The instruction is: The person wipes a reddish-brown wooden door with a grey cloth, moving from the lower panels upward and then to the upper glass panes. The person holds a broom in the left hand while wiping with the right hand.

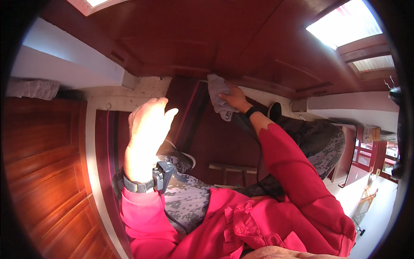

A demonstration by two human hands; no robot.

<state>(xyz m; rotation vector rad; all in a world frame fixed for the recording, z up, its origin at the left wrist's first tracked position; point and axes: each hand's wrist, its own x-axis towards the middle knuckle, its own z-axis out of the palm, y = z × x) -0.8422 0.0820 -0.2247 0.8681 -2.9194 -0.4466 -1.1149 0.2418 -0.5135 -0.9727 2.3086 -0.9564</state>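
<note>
My right hand (237, 98) grips a folded grey cloth (219, 92) at the bottom edge of a dark red panelled door (194, 42). The cloth's upper end meets the door's lower edge, and its lower end hangs loose. Strong light falls on my left hand (148, 129), raised above my knee with its thumb apart from the fingers. Nothing shows in it. A camera-like device (163, 174) is strapped to that wrist.
Striped dark red matting (223, 136) covers the floor between my legs. A brown wooden panelled door (48, 155) stands at left, below a ledge with crumpled grey material (34, 89). A slatted wooden piece (233, 168) lies near my body. Bright glass panes (347, 24) sit upper right.
</note>
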